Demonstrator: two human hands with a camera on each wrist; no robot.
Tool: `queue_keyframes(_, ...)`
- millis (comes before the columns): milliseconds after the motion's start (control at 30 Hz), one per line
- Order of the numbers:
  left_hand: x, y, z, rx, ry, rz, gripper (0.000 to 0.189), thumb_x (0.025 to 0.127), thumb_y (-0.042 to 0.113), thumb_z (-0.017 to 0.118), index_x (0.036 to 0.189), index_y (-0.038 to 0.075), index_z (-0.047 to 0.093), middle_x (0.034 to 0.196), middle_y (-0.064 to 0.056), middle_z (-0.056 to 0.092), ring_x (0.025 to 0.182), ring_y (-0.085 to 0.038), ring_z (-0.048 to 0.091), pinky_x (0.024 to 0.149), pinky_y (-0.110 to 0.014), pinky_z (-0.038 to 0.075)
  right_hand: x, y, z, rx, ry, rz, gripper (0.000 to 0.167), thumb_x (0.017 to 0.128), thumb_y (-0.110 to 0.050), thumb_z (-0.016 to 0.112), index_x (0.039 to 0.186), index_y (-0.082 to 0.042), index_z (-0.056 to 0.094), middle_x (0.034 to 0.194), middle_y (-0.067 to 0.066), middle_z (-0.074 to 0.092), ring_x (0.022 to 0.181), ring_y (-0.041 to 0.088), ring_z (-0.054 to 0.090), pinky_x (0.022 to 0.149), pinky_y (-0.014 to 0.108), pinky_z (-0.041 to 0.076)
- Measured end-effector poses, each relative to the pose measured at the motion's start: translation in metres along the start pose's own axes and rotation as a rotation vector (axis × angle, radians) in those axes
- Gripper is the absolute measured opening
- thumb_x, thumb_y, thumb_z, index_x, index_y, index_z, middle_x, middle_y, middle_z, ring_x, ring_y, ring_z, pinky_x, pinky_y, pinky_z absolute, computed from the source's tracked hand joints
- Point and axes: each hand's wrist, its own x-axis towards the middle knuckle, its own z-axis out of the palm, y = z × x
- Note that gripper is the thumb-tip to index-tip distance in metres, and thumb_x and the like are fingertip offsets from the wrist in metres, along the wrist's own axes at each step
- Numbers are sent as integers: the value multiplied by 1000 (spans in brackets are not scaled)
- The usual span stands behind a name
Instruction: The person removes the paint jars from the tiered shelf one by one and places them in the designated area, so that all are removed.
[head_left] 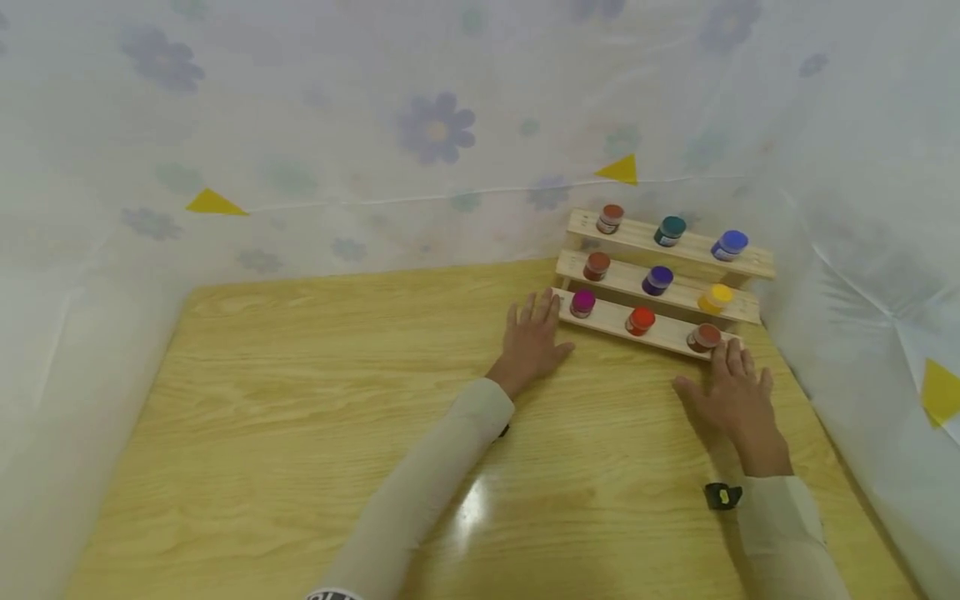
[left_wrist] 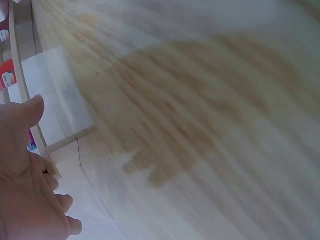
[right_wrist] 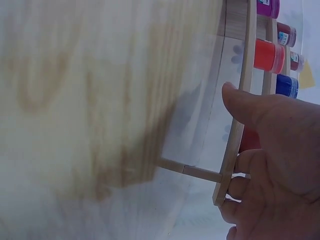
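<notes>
A three-tier wooden rack [head_left: 611,315] stands at the table's back right, with small lidded jars on every tier. On its lowest tier are a magenta jar [head_left: 582,303], a red jar [head_left: 641,322] and a brown-lidded jar [head_left: 704,337]. My left hand [head_left: 531,342] reaches the rack's left end, fingers extended, fingertips at the lowest plank. At the right end, my right hand [head_left: 735,400] has its fingers stretched over the plank's tip beside the brown-lidded jar. The right wrist view shows the right thumb [right_wrist: 235,102] extended near the plank's front edge. Neither hand holds a jar.
Higher tiers carry a purple jar [head_left: 657,281], a yellow jar [head_left: 716,298], a teal jar [head_left: 670,231] and a blue jar [head_left: 730,245], among others. Flower-patterned sheeting [head_left: 435,129] walls the back and sides of the wooden table [head_left: 315,400]. Yellow triangles [head_left: 620,170] mark the sheeting.
</notes>
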Motion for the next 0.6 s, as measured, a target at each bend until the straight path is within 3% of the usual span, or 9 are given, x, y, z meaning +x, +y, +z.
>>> queue_keyframes(300,3,3,-1,-52,10,17,84,94,63,36,154,16,0,162,1,-5,149,-24,3,121,-48,8,-2,-1,-3,-32,27,9,95,96,-58,36,144,15,1,148,41,-7,136,60,1,103,76,2)
queue_keyframes(600,2,-4,4,-106,25,46,85,93,61,41,154,16,2,162,1,-3,149,-26,4,121,-50,9,-4,-10,-4,-26,21,26,93,96,-54,41,144,16,3,148,40,-4,136,59,3,107,73,4)
